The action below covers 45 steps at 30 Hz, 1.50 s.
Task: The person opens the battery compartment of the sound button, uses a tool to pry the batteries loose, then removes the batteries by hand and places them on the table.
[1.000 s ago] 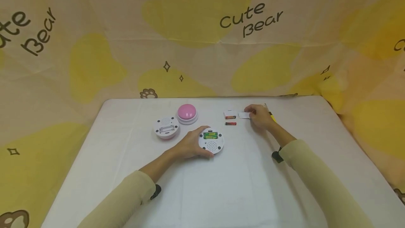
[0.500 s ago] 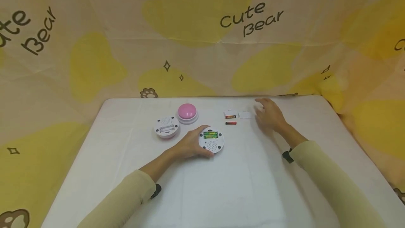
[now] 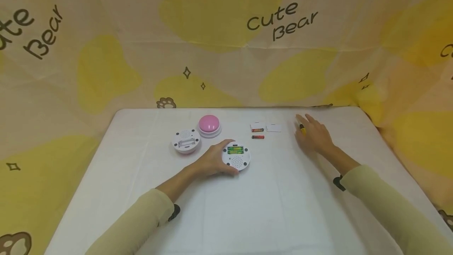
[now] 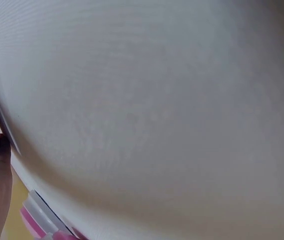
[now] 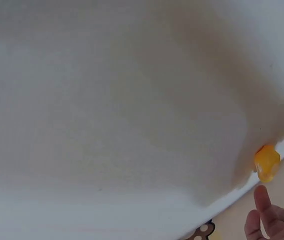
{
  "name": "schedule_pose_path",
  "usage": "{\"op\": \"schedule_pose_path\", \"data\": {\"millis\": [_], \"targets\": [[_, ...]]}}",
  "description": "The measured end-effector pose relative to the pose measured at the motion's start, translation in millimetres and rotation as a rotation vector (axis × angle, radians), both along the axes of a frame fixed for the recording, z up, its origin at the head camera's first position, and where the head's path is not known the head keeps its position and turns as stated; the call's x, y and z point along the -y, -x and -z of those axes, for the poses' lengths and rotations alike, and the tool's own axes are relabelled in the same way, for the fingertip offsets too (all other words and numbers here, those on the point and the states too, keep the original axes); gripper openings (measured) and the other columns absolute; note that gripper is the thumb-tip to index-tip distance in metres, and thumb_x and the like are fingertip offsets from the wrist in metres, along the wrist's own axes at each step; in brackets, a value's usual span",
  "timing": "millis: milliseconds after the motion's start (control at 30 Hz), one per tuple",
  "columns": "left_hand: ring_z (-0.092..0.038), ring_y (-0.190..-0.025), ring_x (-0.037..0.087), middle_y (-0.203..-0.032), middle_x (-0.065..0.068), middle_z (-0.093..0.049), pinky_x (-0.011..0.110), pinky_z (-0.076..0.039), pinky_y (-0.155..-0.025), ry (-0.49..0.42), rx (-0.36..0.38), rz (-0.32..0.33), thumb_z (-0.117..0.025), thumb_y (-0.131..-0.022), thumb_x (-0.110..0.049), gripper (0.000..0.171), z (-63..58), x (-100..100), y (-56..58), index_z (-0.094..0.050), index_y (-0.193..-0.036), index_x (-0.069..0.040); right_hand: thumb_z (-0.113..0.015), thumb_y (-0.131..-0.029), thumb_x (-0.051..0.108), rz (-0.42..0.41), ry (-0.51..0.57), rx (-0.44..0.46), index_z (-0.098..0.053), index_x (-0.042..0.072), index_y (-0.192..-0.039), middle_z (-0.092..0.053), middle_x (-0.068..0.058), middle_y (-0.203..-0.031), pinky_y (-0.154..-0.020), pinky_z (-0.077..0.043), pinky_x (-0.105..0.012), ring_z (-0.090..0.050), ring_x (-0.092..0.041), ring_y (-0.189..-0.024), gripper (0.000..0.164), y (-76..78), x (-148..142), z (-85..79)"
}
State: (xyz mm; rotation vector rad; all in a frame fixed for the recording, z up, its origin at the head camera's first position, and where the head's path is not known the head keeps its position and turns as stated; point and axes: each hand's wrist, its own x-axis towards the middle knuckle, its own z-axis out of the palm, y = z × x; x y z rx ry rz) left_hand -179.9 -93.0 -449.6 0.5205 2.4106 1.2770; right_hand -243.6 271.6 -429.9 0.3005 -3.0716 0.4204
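Left grip (image 3: 213,161) curved in a hold — right grip (image 3: 315,134) relaxed, outstretched.

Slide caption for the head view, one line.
Left hand grips an upturned round device, green batteries exposed in its base; right hand near a yellow object.

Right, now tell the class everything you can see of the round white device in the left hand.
The round white device looks like hard plastic, its flat underside turned up. Four dark feet sit around the face. Green batteries show uncovered, set into it; nearer the person is a patch of small holes. The left hand grips its left side, thumb at the near edge. Whether it touches the white table is unclear.
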Motion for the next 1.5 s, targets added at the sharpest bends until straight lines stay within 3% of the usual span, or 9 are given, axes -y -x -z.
{"op": "schedule_pose_path", "data": {"millis": [167,400,633,967,1100,1300,1400,1500], "targets": [[-0.048,-0.106,0.013,-0.126,-0.003,-0.049,0.038,-0.036,-0.098,0.001,0.004,0.004,-0.086,-0.058,-0.041,0.105,0.0,-1,-0.3,-0.029,-0.144,-0.019,-0.048,-0.091,0.019,-0.007,-0.031,-0.003,-0.041,0.006,-0.138,-0.039,-0.030,-0.134,-0.089,-0.033,-0.061,-0.039,-0.049,-0.117,0.049,-4.2,-2,3.4],[-0.048,-0.105,0.012,-0.125,-0.004,-0.049,0.038,-0.036,-0.097,-0.012,0.006,0.007,-0.086,-0.058,-0.041,0.105,-0.1,-1,-0.7,-0.029,-0.144,-0.019,-0.054,-0.088,0.015,-0.045,-0.029,-0.060,-0.059,0.000,-0.119,-0.056,-0.026,-0.117,-0.077,-0.044,-0.055,-0.053,-0.044,-0.103,0.035,-4.9,-6,11.9],[-0.049,-0.103,0.013,-0.122,-0.004,-0.051,0.037,-0.037,-0.095,-0.012,0.007,0.005,-0.086,-0.057,-0.040,0.106,-2.4,-1,-1.2,-0.029,-0.143,-0.019,-0.054,-0.088,0.010,-0.081,-0.019,-0.094,-0.059,-0.002,-0.117,-0.058,-0.025,-0.114,-0.080,-0.044,-0.055,-0.053,-0.044,-0.102,0.032,-5.4,-8,14.2],[-0.046,-0.109,0.013,-0.128,-0.001,-0.048,0.039,-0.032,-0.102,0.015,0.014,-0.005,-0.086,-0.056,-0.042,0.107,-1.5,-1,-0.7,-0.028,-0.144,-0.020,-0.052,-0.089,0.000,-0.120,0.054,-0.017,-0.058,-0.003,-0.120,-0.055,-0.026,-0.118,-0.088,-0.040,-0.056,-0.051,-0.044,-0.108,0.032,-6.3,-9,9.8],[-0.045,-0.111,0.013,-0.129,-0.001,-0.047,0.039,-0.031,-0.103,0.014,0.019,-0.005,-0.086,-0.057,-0.042,0.108,-0.4,-1,-0.5,-0.028,-0.144,-0.020,-0.050,-0.090,0.000,-0.120,0.122,0.001,-0.057,-0.005,-0.121,-0.055,-0.026,-0.118,-0.087,-0.042,-0.054,-0.051,-0.043,-0.108,0.032,-3.9,-10,9.0],[-0.046,-0.110,0.013,-0.129,-0.001,-0.048,0.039,-0.032,-0.102,0.016,0.026,-0.003,-0.086,-0.057,-0.042,0.108,-0.5,-1,-0.2,-0.028,-0.144,-0.020,-0.045,-0.090,-0.003,-0.145,0.297,-0.045,-0.058,-0.006,-0.119,-0.060,-0.027,-0.109,-0.065,-0.044,-0.039,-0.053,-0.030,-0.078,0.032,4.8,-10,1.6],[-0.047,-0.109,0.013,-0.127,-0.002,-0.049,0.038,-0.033,-0.101,0.018,0.017,0.000,-0.086,-0.057,-0.042,0.107,-0.7,-1,0.3,-0.028,-0.144,-0.020,-0.044,-0.093,0.001,-0.159,0.378,-0.023,-0.058,-0.003,-0.121,-0.063,-0.023,-0.093,-0.053,-0.039,-0.029,-0.046,-0.020,-0.062,0.032,7.2,-8,-6.0],[-0.048,-0.107,0.012,-0.126,-0.002,-0.050,0.038,-0.035,-0.099,0.019,0.004,0.004,-0.086,-0.057,-0.042,0.107,-0.4,-1,0.9,-0.028,-0.144,-0.019,-0.042,-0.096,0.008,-0.155,0.478,0.050,-0.056,-0.001,-0.125,-0.055,-0.018,-0.073,-0.044,-0.032,-0.024,-0.037,-0.011,-0.052,0.033,7.3,-4,-12.5]]}}
